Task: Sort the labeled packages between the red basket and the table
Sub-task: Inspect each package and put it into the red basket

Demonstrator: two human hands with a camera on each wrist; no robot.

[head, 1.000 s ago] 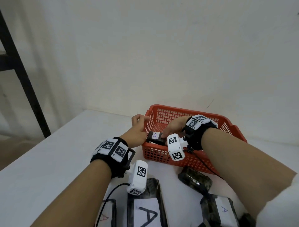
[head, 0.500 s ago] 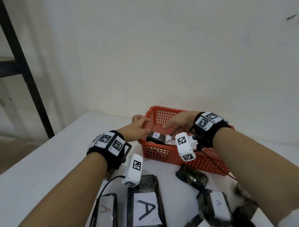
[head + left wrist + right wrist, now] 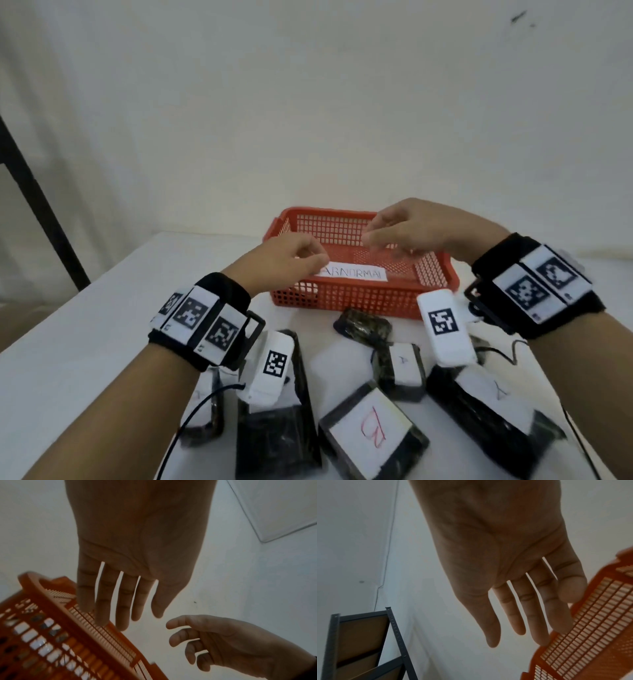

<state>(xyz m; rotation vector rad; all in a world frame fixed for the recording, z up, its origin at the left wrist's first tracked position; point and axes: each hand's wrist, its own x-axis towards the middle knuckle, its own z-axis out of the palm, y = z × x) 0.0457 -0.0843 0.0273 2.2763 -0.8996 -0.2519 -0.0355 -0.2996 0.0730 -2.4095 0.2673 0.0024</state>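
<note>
Hovering over the red basket [image 3: 359, 301], your left hand [image 3: 284, 263] and right hand [image 3: 418, 229] both hold nothing. The left wrist view shows your left fingers [image 3: 106, 601] straight and slightly spread above the basket's rim; the right wrist view shows your right fingers [image 3: 518, 609] straight and a little apart beside the basket's mesh wall. From the head view your left hand hangs over the basket's near left corner and your right over its far middle, the two hands close but apart.

On the basket's near wall sits a white label [image 3: 352, 273] reading "ABNORMAL"; your left hand covers its left end. What lies inside the basket is mostly hidden by your hands.

On the white surface [image 3: 85, 335], in front of the basket, lie dark-wrapped packages with white labels: a B package [image 3: 371, 435] with a red letter nearest you, a small A package [image 3: 402, 368] behind it, a small dark package [image 3: 364, 325] just beside the basket's front, and a larger one [image 3: 493, 404] under your right wrist. Two more lie under your left wrist, with their letters hidden.
</note>
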